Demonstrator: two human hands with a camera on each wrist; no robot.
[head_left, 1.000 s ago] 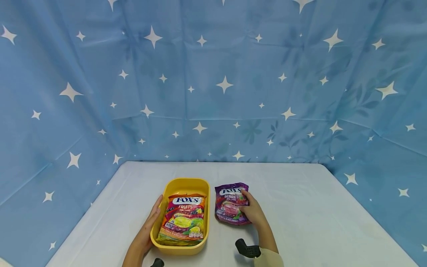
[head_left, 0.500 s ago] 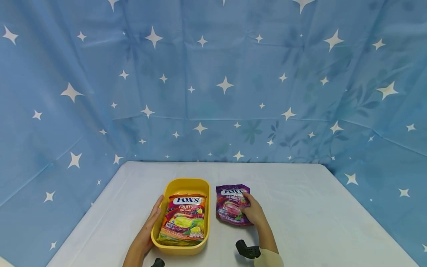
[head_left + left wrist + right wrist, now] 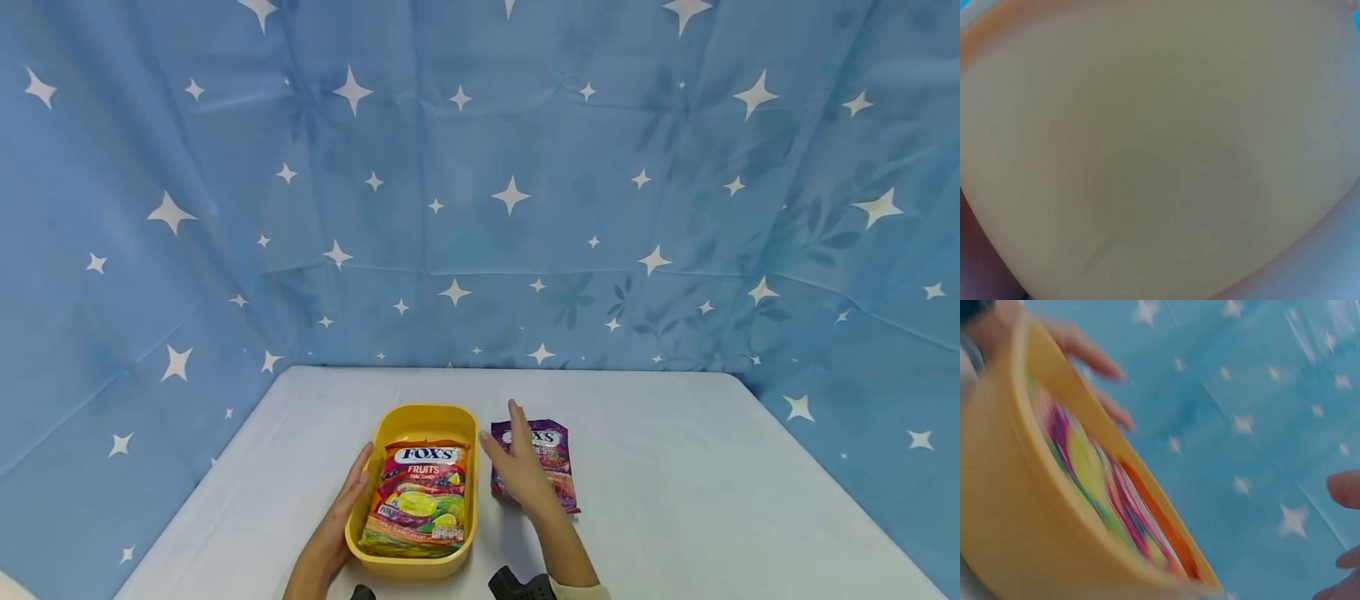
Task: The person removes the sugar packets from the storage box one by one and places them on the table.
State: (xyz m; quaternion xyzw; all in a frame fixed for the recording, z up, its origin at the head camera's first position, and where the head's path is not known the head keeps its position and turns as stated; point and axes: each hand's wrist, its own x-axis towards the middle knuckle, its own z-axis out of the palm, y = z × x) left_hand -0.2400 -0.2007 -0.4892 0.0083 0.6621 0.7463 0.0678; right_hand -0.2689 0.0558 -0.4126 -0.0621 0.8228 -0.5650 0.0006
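A yellow tub (image 3: 408, 568) stands on the table, with an orange-and-red Fox's Fruits candy bag (image 3: 420, 500) lying inside it. My left hand (image 3: 333, 521) rests along the tub's left side, fingers extended. To the right of the tub lies a purple Fox's Berries candy bag (image 3: 558, 467), partly covered in the head view by my right hand (image 3: 522, 471). That hand holds nothing; its fingers are spread near the tub's right rim. Whether it touches the rim I cannot tell. In the right wrist view the yellow tub (image 3: 1035, 487) appears large and blurred beside the right fingertips (image 3: 1344, 487).
The white table (image 3: 675, 467) extends to both sides. A blue curtain with white stars (image 3: 480, 233) hangs behind it. Dark wrist-worn devices (image 3: 517, 583) show at the bottom edge. A blurred yellowish-grey surface fills most of the left wrist view.
My right hand has let go of the Berries bag and moved left toward the tub, fingers spreading. The bag stays on the table. My left hand stays at the tub's side.
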